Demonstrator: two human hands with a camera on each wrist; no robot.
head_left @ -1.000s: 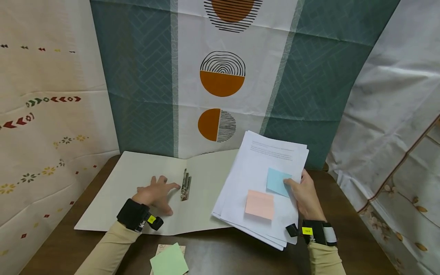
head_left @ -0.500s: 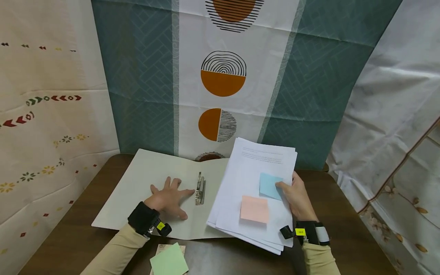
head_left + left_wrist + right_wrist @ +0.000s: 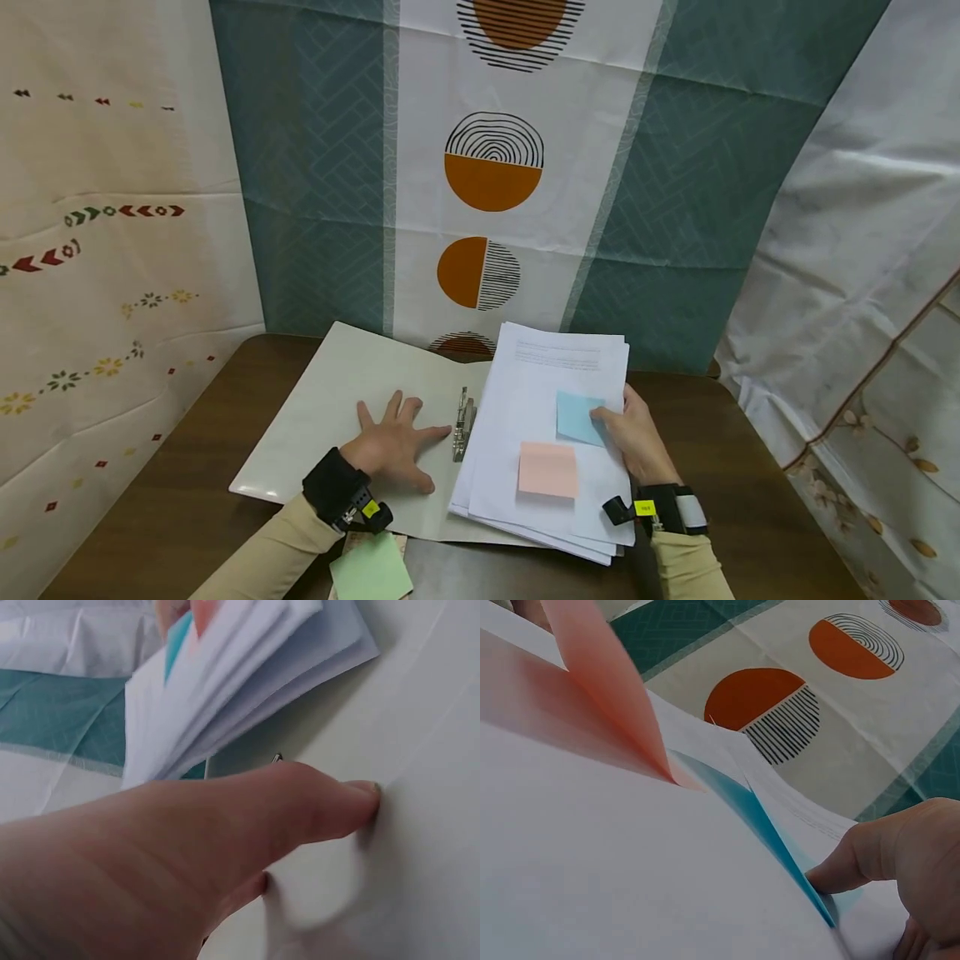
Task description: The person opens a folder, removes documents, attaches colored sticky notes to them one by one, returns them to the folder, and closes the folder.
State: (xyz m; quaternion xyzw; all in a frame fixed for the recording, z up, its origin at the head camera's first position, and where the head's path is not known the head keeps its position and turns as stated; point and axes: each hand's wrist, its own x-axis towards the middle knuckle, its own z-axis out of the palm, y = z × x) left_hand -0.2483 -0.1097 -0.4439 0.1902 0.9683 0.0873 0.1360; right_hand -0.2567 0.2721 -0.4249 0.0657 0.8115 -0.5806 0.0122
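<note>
My left hand (image 3: pixel 397 450) lies with fingers spread on the left cover of an open white binder (image 3: pixel 315 400), its forefinger tip close to the metal clip (image 3: pixel 462 429) at the fold. In the left wrist view the thumb (image 3: pixel 330 802) touches the pale inner cover. At the right edge of a stack of white paper sheets (image 3: pixel 480 475), my right hand (image 3: pixel 637 433) grips with the thumb on top and the other fingers hidden beneath. On the top sheet are a blue sticky note (image 3: pixel 577 417), touched by that thumb, and a pink sticky note (image 3: pixel 547 469). The stack is tilted above the binder's right side.
A green sticky note (image 3: pixel 372 568) lies over a beige patterned piece at the front of the brown table (image 3: pixel 165 467). Patterned cloth (image 3: pixel 495 275) hangs behind the table, with more cloth at both sides.
The binder and my left hand have slid right, bringing the clip to the stack's left edge. The paper stack has moved slightly left and lower in my right hand.
</note>
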